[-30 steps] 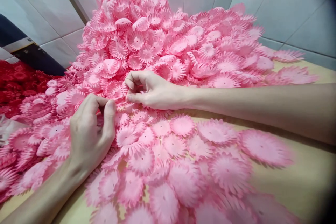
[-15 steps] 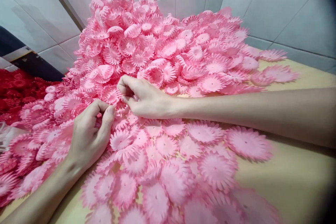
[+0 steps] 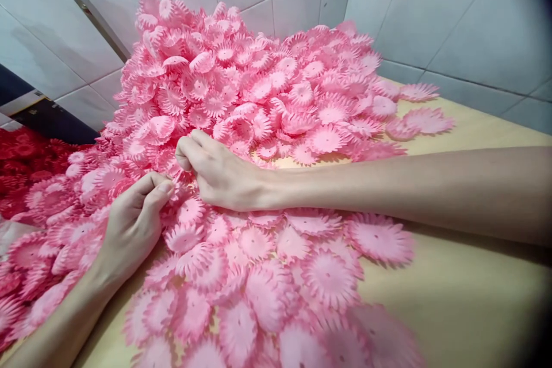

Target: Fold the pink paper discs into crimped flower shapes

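Pink fringed paper-like flower discs [image 3: 259, 98], many with a small centre hole, lie in a large heap in front of me. My left hand [image 3: 133, 224] is closed at the left of the middle, thumb pressed to the index finger. Whatever it pinches is too small to make out among the pink petals behind it. Close to its right, my right hand [image 3: 219, 172] is curled into a fist low over the heap. Its fingertips are turned away, so anything inside is hidden. A small gap separates the two hands. Flatter loose discs [image 3: 259, 299] spread below my wrists.
The discs rest on a pale yellow tabletop [image 3: 466, 293]. Red discs [image 3: 30, 167] are piled at the far left beside a dark box-like object [image 3: 52, 115]. Tiled walls [image 3: 452, 23] close off the back and right. A narrow metal strip [image 3: 101, 26] leans at the back left.
My right fingers have curled tighter and the wrist has turned, hiding the fingertips. My left thumb and index finger have closed together. The view has shifted slightly, moving the scene left.
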A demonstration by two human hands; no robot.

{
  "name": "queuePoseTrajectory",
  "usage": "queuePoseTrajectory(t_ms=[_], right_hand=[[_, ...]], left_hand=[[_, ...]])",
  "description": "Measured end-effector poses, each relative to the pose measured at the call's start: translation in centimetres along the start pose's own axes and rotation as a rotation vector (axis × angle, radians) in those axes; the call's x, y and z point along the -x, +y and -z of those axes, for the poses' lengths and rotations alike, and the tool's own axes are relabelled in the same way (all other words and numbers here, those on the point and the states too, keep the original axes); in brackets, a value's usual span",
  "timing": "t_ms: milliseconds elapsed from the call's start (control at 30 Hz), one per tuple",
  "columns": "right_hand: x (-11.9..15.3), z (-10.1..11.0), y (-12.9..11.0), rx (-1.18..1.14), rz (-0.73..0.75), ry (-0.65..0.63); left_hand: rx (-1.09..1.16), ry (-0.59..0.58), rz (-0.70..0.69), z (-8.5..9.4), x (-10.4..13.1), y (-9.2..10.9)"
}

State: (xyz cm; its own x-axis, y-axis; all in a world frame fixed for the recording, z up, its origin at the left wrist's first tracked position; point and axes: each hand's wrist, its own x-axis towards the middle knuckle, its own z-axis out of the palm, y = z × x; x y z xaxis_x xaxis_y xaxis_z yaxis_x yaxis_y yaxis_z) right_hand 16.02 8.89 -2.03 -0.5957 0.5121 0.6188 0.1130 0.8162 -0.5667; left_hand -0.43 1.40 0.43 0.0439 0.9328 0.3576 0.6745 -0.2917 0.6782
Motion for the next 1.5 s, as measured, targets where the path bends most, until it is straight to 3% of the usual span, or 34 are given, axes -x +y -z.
queuePoseTrajectory(t_ms=[300, 433, 500, 567, 667, 800, 933, 1100, 1267, 1500], right_hand=[[0.0, 0.0, -0.2, 0.045, -0.003, -0.035], [-0.4, 0.7, 1.4, 0.024, -0.208, 0.083], [-0.7, 1.1, 2.0, 0.023, -0.223, 0.156], [-0.9, 1.4, 2.1, -0.003, -0.145, 0.145], [-1.0, 1.5, 1.5, -0.093, -0.110, 0.103], [-1.0, 1.5, 1.1, -0.277, -0.247, 0.171], [-0.8, 1.3, 1.9, -0.332, -0.189, 0.233], [-0.8, 1.2, 2.3, -0.461, -0.141, 0.176], [-0.6, 1.4, 1.7, -0.513, -0.192, 0.148], [-0.7, 1.3, 1.8, -0.551, -0.075, 0.022]], left_hand=[[0.005, 0.012, -0.008, 0.1, -0.1, 0.5], [0.155, -0.037, -0.066, 0.1, 0.4, 0.8], [0.152, 0.090, -0.070, 0.1, 0.3, 0.4], [0.058, 0.357, -0.060, 0.1, 0.0, -0.2], [0.149, 0.460, 0.036, 0.0, -0.7, -1.2], [0.249, 0.444, 0.148, -0.1, -1.0, -1.5], [0.235, 0.422, 0.125, -0.2, -0.8, -1.2], [0.195, 0.370, 0.088, -0.3, -0.7, -1.0], [0.147, 0.326, 0.072, -0.3, -0.5, -0.6], [0.053, 0.206, 0.045, -0.3, -0.2, 0.0]])
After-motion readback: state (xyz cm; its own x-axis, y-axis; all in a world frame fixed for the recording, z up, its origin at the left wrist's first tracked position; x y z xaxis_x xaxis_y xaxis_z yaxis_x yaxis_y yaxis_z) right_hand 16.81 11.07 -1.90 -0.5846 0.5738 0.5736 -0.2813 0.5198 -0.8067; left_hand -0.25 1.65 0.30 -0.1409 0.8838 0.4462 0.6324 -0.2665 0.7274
